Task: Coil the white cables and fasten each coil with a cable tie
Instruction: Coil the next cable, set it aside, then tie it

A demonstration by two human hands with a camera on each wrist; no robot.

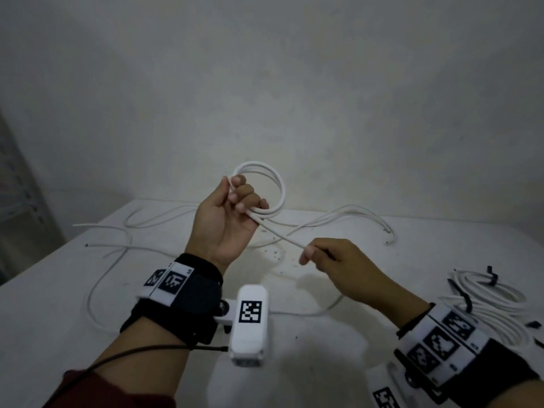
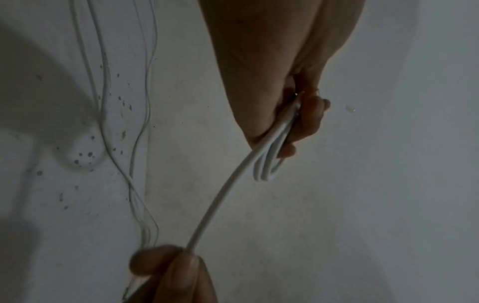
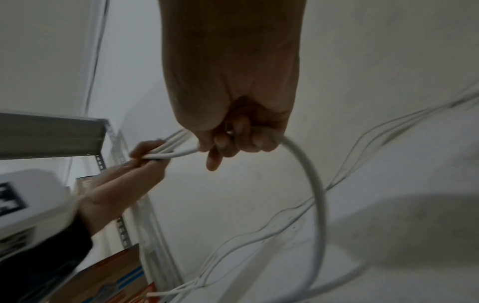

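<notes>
My left hand (image 1: 235,201) is raised above the white table (image 1: 44,319) and grips a small coil of white cable (image 1: 275,184), its loops standing up past the fingers. The same coil (image 2: 267,164) shows edge-on in the left wrist view. From the coil a straight run of cable (image 1: 279,235) slants down to my right hand (image 1: 318,254), which pinches it between thumb and fingers. Behind that hand the cable (image 3: 314,184) curves down in a wide arc to the table. My left hand (image 3: 145,160) also appears in the right wrist view, holding the strands.
Several loose white cables (image 1: 117,231) lie across the back of the table. Finished coils bound with black ties (image 1: 494,298) lie at the right edge. A metal shelf (image 3: 51,133) and a cardboard box (image 3: 108,276) stand beyond the left table edge.
</notes>
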